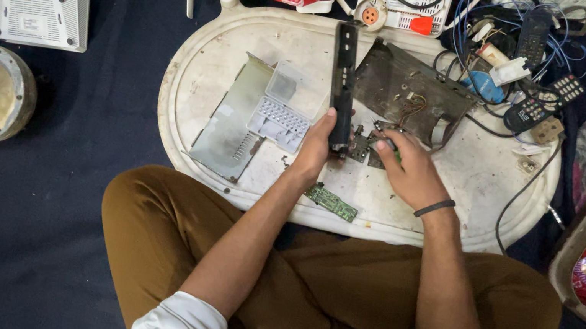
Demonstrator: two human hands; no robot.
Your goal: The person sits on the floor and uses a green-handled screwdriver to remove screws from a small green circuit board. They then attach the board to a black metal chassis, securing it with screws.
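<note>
The left hand [316, 147] is closed around the near end of a long black panel [343, 79], holding it on edge over the white oval tray [198, 73]. The right hand [407, 170] pinches a small part (too small to identify) just right of the panel's near end. The metal chassis [405, 88], grey cover plate [234, 121] and green circuit board [332, 202] already lie apart, so disassembly appears well advanced; separating the panel seems to remain.

White sleeves [180, 325], perhaps mustard trousers [319, 300], wristband [434, 207]
</note>
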